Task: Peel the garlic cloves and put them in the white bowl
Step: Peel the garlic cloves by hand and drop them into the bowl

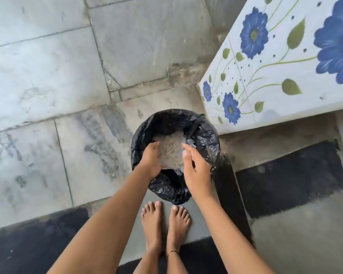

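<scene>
Pale, papery garlic skins (171,150) lie inside a bin (206,139) lined with crinkled, glossy black plastic; the left hand (150,160) dips over them, fingers bent down and blurred, its hold impossible to tell; the right hand (197,171) hangs alongside, fingers loosely spread, holding nothing. The bin stands on worn grey slabs (48,76) that lie open to its left, just beside the corner of a flowered tiled ledge (275,76).

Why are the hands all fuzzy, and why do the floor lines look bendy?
Head view: the left hand and right hand over the black plastic bin bag look blurred, probably from moving; head view, the grey stone floor seams bow because the lens is wide-angle; the light is soft.
</scene>
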The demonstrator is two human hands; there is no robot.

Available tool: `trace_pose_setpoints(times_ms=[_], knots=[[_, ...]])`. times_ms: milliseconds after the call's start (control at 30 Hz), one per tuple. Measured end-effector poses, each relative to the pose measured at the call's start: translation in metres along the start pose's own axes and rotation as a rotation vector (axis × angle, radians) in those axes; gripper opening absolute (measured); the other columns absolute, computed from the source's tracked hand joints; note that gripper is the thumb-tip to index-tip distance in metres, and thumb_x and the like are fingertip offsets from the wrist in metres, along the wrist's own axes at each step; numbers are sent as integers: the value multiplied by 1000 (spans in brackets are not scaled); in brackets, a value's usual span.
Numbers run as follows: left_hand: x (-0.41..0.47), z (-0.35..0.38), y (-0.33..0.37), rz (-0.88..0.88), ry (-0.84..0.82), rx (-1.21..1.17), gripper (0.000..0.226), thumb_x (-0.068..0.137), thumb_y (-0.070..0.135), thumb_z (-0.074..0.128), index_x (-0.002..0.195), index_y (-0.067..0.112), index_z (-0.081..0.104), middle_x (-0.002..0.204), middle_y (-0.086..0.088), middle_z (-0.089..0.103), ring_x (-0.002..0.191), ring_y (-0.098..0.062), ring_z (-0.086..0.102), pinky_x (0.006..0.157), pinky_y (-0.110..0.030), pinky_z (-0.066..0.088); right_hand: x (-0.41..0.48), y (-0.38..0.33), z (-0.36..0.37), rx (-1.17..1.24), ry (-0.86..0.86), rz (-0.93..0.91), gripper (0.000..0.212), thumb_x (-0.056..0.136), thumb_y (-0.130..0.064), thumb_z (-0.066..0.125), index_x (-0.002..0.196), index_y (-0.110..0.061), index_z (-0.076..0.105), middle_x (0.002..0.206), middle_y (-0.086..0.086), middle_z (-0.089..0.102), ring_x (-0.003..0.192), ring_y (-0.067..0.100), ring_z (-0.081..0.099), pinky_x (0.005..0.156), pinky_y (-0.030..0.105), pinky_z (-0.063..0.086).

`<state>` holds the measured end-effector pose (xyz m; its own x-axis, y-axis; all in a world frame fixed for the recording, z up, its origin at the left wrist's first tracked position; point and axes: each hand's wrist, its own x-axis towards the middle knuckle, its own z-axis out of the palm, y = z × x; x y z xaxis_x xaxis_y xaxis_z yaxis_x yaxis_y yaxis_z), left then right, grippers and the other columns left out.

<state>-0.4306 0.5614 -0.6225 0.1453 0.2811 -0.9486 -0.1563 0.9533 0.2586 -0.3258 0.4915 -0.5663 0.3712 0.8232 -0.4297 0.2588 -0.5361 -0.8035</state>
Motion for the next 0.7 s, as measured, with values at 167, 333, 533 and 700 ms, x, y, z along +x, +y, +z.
trace_pose_setpoints(times_ms=[167, 333, 533, 700], knots=[[-23, 23, -1, 27, -192, -217, 45, 100, 32, 24, 128, 9, 50, 126, -9, 53, 118, -20, 50, 104, -35, 37, 10, 11, 21, -222, -334, -68, 54, 97, -54, 14, 147, -34, 15, 157, -8, 12, 145, 6, 2, 118, 30, 1], [-34, 20, 15, 100, -156, -234, 49, 101, 33, 22, 144, 16, 37, 149, -10, 36, 139, -27, 32, 115, -44, 22, 29, 9, 12, -434, -263, 2, 57, 97, -53, 14, 150, -32, 5, 156, -10, -5, 143, 7, -8, 116, 36, -9], [-84, 24, 29, 233, -188, -170, 45, 99, 27, 23, 136, 19, 47, 147, -4, 39, 137, -23, 34, 112, -40, 27, 5, 0, 3, -354, -279, 228, 54, 101, -42, 26, 149, -19, 24, 157, 4, 20, 142, 21, 21, 114, 40, 21], [-190, 21, 43, 456, 40, 323, 29, 99, 19, 40, 123, 25, 55, 136, 0, 52, 121, -14, 49, 103, -30, 38, -50, -99, -57, -194, -15, 13, 41, 98, -27, 45, 137, -13, 45, 142, 2, 46, 131, 16, 41, 106, 26, 31]])
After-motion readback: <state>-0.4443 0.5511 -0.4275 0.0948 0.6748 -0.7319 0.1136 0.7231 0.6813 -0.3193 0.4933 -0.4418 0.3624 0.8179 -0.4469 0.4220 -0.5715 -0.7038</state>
